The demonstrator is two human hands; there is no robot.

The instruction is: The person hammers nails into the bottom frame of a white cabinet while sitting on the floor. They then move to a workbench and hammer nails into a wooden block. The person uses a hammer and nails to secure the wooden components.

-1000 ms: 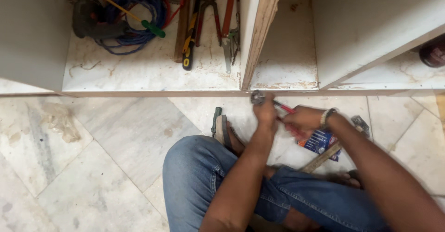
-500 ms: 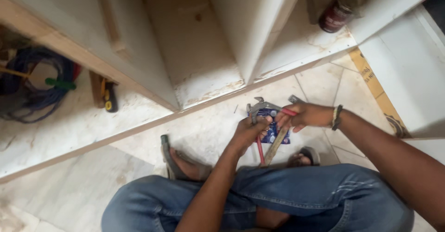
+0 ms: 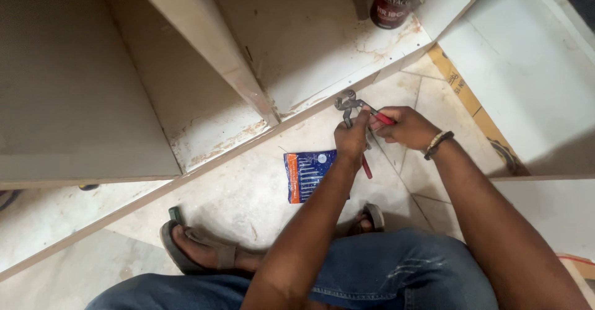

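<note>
My left hand (image 3: 352,137) and my right hand (image 3: 404,127) both grip a pair of red-handled pincers (image 3: 351,106) just above the marble floor. The metal jaws point toward the lower front edge of a white wooden cabinet (image 3: 260,108). One red handle sticks out below my left hand; the other runs into my right fist. A blue packet of nails (image 3: 308,173) lies flat on the floor right below my left hand. What the jaws hold is too small to tell.
A dark red can (image 3: 390,3) stands on the cabinet's bottom shelf at top right. My sandalled foot (image 3: 198,251) and jeans-clad knees (image 3: 396,273) fill the bottom. A white board (image 3: 533,80) leans at right, over a cardboard strip (image 3: 462,90).
The view has swung right along the cabinet; the shelf with tools and blue cable is out of sight. My hands stay on the pincers, now beside the nail packet.
</note>
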